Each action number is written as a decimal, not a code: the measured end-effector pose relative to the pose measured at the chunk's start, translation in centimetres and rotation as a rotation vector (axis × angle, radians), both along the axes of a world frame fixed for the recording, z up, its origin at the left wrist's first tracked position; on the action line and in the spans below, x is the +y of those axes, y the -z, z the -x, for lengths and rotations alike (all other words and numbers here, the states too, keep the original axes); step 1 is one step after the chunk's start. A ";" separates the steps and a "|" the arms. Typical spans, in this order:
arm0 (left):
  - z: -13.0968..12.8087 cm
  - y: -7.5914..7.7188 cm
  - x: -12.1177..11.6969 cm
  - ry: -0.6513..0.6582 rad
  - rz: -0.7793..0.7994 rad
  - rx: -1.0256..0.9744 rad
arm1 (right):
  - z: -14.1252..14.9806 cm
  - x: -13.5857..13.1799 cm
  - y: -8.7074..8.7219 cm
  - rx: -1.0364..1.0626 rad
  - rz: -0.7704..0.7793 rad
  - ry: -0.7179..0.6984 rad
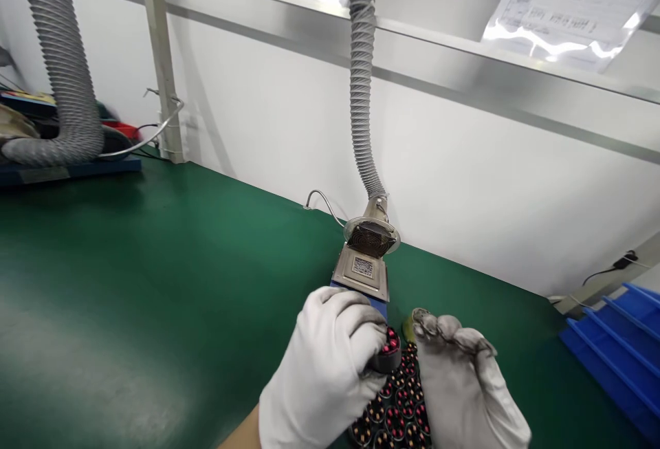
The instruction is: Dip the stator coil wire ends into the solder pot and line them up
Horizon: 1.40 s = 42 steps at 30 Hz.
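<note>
My left hand (pixel 324 366), in a white glove, is closed around a small round black part (pixel 386 359) with pink-red pieces inside its rim. Below it lies a cluster of similar round black parts (pixel 394 421) with pink and orange-tan pieces, partly hidden by both hands. To their right, my right hand (pixel 458 380) is turned palm up, its gloved fingers apart from the part and grimy at the tips. A yellowish round object (pixel 408 329) shows just behind its fingertips; whether they touch cannot be made out.
A metal-topped device (pixel 362 270) stands behind my left hand, under a fume hood (pixel 372 232) on a grey flexible duct (pixel 364 78). Blue stacked trays (pixel 619 346) are at the right. Another duct (pixel 62 91) bends over items at the far left of the green bench (pixel 180 284).
</note>
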<state>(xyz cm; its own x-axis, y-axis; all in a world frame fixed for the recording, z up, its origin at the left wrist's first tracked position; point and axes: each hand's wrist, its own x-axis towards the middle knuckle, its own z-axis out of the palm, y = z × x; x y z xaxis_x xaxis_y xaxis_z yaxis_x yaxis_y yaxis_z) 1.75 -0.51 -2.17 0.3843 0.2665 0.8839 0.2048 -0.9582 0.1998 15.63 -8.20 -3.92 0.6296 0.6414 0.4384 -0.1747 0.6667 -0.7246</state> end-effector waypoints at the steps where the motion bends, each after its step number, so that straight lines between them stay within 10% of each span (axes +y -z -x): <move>1: 0.1 0.0 0.1 -0.023 -0.001 -0.008 | 0.1 0.2 0.1 0.003 0.015 0.014; 8: -0.2 0.6 0.0 -0.022 0.073 -0.024 | 2.7 2.7 2.2 -0.095 0.201 -0.141; 18: 1.0 -0.4 1.6 0.444 0.423 -0.030 | 2.7 2.5 2.5 -0.021 0.250 -0.174; 24: 1.1 -0.6 1.7 0.493 0.856 -0.309 | 3.1 2.0 1.6 0.152 0.325 -0.477; 30: 1.9 -1.2 1.9 0.504 0.678 0.200 | 3.4 1.3 0.7 0.363 0.347 -0.388; 34: 0.9 -0.9 2.0 0.627 0.640 0.013 | 3.7 2.0 1.3 0.312 0.340 -0.326; 42: 0.5 -0.1 1.7 0.621 1.188 -0.533 | 3.5 2.5 2.0 0.173 0.331 -0.261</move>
<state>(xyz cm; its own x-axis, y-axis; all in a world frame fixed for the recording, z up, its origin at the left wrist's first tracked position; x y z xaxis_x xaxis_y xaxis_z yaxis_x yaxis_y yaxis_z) 1.23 1.22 -2.11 0.4105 0.8481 0.3350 -0.5275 -0.0787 0.8459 12.17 -5.68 -5.89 0.4744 0.8762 0.0851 -0.4436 0.3214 -0.8366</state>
